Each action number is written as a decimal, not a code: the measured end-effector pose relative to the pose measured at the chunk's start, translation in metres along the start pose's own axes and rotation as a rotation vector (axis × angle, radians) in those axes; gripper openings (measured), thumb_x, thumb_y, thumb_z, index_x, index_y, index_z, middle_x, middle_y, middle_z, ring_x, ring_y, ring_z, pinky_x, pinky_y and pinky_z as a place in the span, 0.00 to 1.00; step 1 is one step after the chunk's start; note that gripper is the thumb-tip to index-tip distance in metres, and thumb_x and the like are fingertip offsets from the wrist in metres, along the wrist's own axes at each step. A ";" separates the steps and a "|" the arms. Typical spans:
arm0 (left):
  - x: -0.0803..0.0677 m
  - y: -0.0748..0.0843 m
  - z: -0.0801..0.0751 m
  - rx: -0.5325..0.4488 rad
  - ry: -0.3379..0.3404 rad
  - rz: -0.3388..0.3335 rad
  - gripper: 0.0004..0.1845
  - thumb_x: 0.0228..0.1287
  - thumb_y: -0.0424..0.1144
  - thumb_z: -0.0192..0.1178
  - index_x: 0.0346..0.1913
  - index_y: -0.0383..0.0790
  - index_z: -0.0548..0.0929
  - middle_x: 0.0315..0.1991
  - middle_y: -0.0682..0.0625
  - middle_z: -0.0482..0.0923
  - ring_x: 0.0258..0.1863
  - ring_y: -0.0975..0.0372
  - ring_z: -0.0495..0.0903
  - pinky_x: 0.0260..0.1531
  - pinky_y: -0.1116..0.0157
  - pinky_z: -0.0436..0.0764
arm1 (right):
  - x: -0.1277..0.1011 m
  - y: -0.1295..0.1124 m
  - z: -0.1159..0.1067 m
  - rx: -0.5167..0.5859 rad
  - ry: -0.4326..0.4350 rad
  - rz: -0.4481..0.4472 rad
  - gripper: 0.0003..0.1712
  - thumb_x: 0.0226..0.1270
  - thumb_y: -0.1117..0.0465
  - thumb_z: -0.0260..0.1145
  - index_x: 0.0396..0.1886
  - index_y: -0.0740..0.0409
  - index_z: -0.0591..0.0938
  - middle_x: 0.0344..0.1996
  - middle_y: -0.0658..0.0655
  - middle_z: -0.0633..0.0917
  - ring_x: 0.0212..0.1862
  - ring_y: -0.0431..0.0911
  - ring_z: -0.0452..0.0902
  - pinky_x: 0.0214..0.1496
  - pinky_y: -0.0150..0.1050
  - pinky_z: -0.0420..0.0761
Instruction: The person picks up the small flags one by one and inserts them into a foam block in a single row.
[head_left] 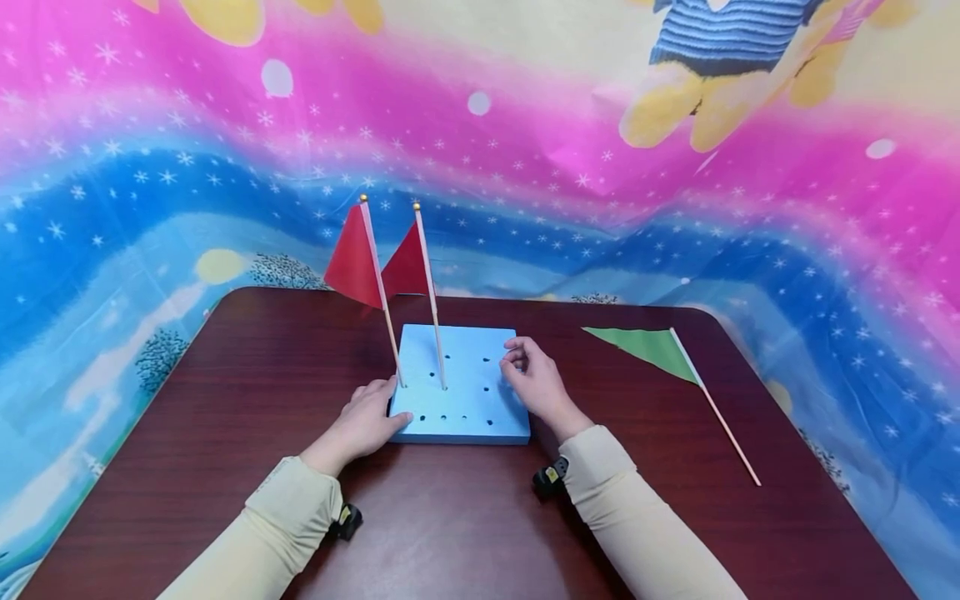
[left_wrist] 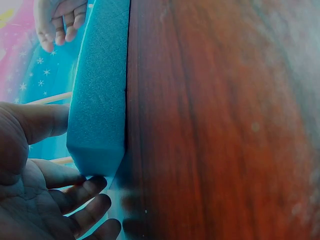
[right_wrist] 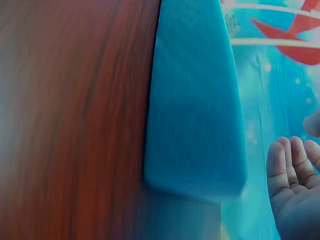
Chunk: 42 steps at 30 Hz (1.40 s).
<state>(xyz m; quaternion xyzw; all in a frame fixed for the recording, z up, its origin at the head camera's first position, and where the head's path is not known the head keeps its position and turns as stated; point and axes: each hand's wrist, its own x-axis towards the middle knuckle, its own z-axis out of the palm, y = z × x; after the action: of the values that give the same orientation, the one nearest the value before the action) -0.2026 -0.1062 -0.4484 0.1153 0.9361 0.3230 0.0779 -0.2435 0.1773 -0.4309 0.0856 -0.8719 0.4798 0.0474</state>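
Note:
A light-blue foam block [head_left: 465,346] with several small holes in its top lies on the table. My left hand [head_left: 365,419] grips its near left corner, thumb on the top face and fingers along the left side. In the left wrist view the thumb [left_wrist: 47,121] lies over the block's edge. Two red triangular flags, a left one [head_left: 356,260] and a right one [head_left: 408,265], stand upright with their sticks in holes of the block. My right hand [head_left: 538,382] hovers over the block's right edge, fingers loosely bent, holding nothing; in the right wrist view its palm faces up-left.
A green triangular flag [head_left: 652,348] on a wooden stick [head_left: 727,429] lies flat on the dark wood table [head_left: 247,375], to the right. A colourful printed cloth [head_left: 510,150] hangs just behind the table's far edge and along both sides.

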 end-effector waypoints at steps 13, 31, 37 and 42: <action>0.000 0.001 -0.001 0.001 -0.002 0.007 0.39 0.73 0.40 0.62 0.76 0.19 0.60 0.71 0.26 0.65 0.70 0.35 0.62 0.65 0.37 0.64 | -0.009 0.036 -0.057 -0.091 0.037 0.031 0.15 0.78 0.63 0.60 0.59 0.63 0.76 0.49 0.62 0.84 0.51 0.55 0.79 0.55 0.51 0.77; -0.001 0.001 -0.002 0.004 -0.009 0.007 0.39 0.73 0.41 0.62 0.76 0.19 0.60 0.71 0.26 0.64 0.70 0.35 0.62 0.64 0.37 0.65 | -0.017 0.074 -0.110 -0.228 0.080 0.102 0.19 0.78 0.62 0.58 0.61 0.71 0.74 0.52 0.69 0.84 0.57 0.63 0.78 0.62 0.57 0.72; -0.001 0.002 -0.002 0.003 -0.011 0.006 0.39 0.73 0.41 0.62 0.75 0.19 0.60 0.71 0.26 0.64 0.70 0.35 0.62 0.65 0.37 0.65 | -0.021 0.087 -0.130 -0.281 0.077 0.165 0.22 0.79 0.61 0.56 0.63 0.72 0.72 0.53 0.70 0.82 0.57 0.63 0.77 0.60 0.57 0.73; -0.001 0.004 -0.003 -0.002 -0.009 0.009 0.39 0.73 0.40 0.62 0.75 0.19 0.60 0.71 0.26 0.64 0.69 0.35 0.62 0.64 0.37 0.65 | -0.026 0.102 -0.150 -0.339 0.095 0.215 0.22 0.79 0.60 0.56 0.62 0.73 0.72 0.52 0.71 0.80 0.52 0.61 0.76 0.54 0.55 0.74</action>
<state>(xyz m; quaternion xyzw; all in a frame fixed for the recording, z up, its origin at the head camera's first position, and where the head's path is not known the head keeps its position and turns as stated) -0.2014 -0.1057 -0.4434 0.1207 0.9349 0.3239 0.0809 -0.2381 0.3603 -0.4396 -0.0400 -0.9410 0.3320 0.0509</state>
